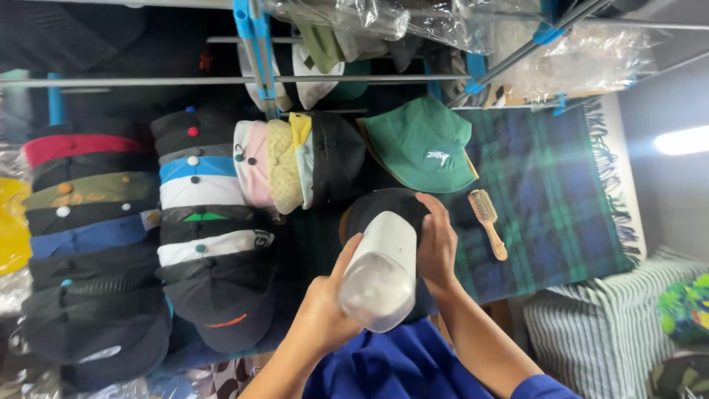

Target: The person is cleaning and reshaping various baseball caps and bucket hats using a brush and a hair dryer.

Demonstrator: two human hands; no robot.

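My left hand (323,314) grips a white, clear-bottomed cylindrical container (378,272) and holds it tilted over a black cap (378,204). Flat against the right side of that cap rests my right hand (436,247). The cap lies on a dark green and blue plaid cloth (546,199). Just behind it sits a green bucket hat (421,144) with a small white emblem. A wooden brush (487,222) lies on the cloth to the right of my right hand.
Two long rows of stacked caps (207,222) in many colours fill the left side, with another stack (88,244) further left. A rack of metal bars with blue joints (255,44) and plastic-wrapped hats hangs above. A striped fabric (598,325) lies at right.
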